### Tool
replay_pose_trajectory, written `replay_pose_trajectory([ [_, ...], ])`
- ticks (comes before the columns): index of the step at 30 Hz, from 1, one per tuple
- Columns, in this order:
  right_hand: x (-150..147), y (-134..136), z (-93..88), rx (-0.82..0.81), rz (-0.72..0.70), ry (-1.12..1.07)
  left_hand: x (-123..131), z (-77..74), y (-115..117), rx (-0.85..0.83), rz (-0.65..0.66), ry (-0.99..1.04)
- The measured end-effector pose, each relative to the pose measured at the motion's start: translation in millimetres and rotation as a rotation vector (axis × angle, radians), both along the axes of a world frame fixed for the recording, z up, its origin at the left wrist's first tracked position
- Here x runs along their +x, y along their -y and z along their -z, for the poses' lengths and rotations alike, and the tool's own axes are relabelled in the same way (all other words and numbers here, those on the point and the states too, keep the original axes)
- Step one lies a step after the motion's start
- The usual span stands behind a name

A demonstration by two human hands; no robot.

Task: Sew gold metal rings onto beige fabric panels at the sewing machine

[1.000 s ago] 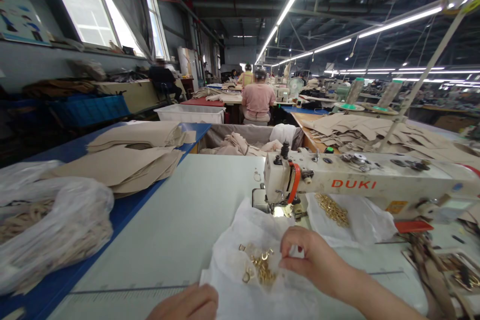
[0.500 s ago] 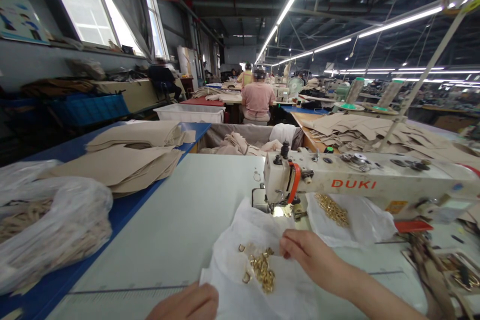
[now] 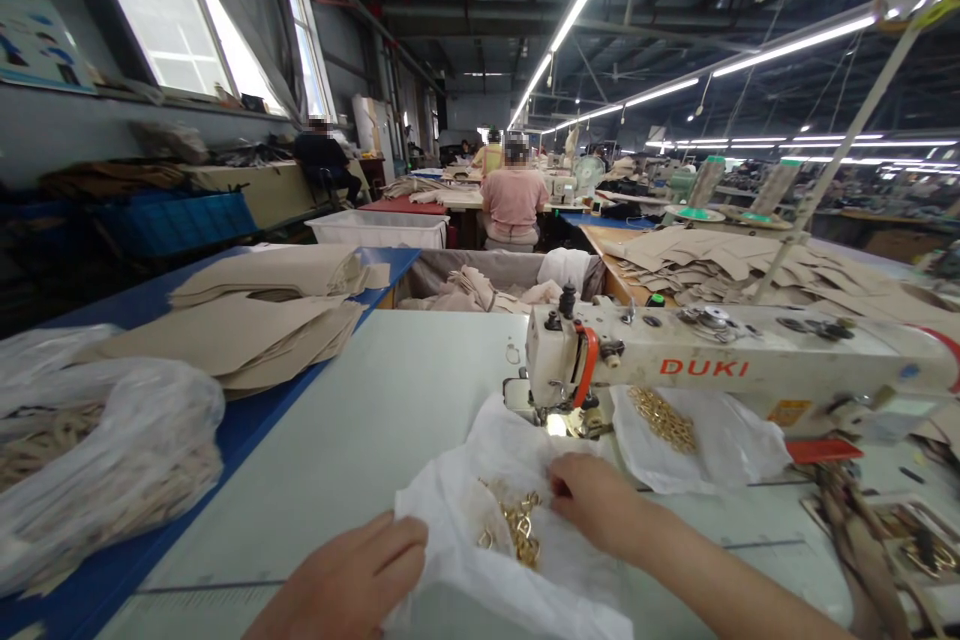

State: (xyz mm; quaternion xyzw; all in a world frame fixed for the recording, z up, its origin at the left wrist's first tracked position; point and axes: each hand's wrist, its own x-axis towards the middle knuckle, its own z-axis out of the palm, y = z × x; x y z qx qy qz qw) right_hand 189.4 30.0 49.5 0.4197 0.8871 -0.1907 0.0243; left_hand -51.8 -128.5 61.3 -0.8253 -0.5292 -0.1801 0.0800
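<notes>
A white plastic bag [image 3: 465, 520] lies open on the pale sewing table [image 3: 360, 440] in front of me, with several small gold metal rings [image 3: 521, 530] heaped on it. My left hand [image 3: 352, 575] grips the bag's near left edge and lifts it, fingers curled over the plastic. My right hand [image 3: 592, 500] reaches into the bag beside the rings, fingers bent down onto the plastic; whether it holds a ring is hidden. Just behind stands the white DUKI sewing machine [image 3: 705, 365].
A second white bag with gold rings [image 3: 664, 418] lies under the machine arm. Stacks of beige cut pieces [image 3: 255, 320] and a clear bag of strips [image 3: 90, 450] sit at left. More beige pieces [image 3: 720, 265] lie at back right. A person in pink [image 3: 516, 205] sits ahead.
My left hand has come up and forward, taking hold of the bag's left edge and raising it. My right hand has moved down and left into the bag, next to the rings.
</notes>
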Motion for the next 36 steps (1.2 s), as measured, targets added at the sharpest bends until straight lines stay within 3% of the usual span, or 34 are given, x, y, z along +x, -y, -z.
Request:
replay_pose_trajectory([
  [6,-23,2,2.8,0.031,0.059,-0.144,-50,-10.7,-26,-0.068,-0.117,-0.147],
  [12,-53,4,-5.1,0.02,0.069,-0.314,-86,0.2,-35,-0.133,-0.371,-0.135],
  [18,-61,7,-11.0,0.012,0.055,-0.409,-86,10.3,-31,-0.112,-0.481,-0.071],
  [28,-67,2,-27.0,-0.156,0.026,-0.822,-86,23.7,-33,-0.132,-0.508,0.041],
  [36,-74,3,-40.4,-0.258,0.023,-0.974,-77,11.4,-31,-0.202,-0.548,0.107],
])
